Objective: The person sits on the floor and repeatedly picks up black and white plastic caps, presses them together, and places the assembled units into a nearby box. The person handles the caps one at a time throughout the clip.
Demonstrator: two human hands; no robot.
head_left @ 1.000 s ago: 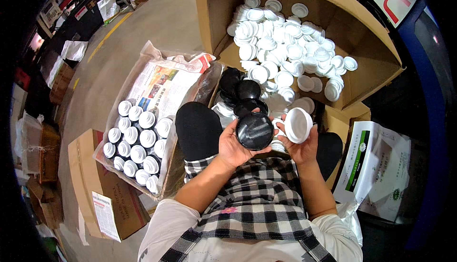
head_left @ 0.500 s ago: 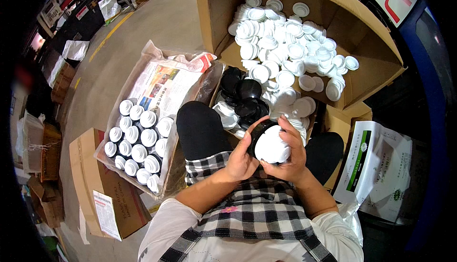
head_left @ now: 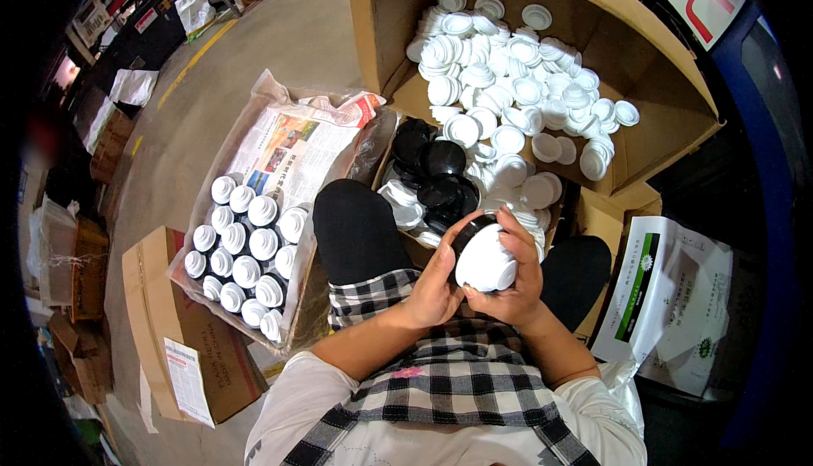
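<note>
Now both hands clasp 1 black jar: left hand steadies its side, right hand presses the white lid; seating it squarely looks wise.

Cardboard boxes on concrete floor

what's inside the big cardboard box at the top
The big cardboard box holds a loose heap of white lids, piled toward its lower edge; bare cardboard shows at the back. What lies under the heap is covered, so the box floor there cannot be seen.
</note>
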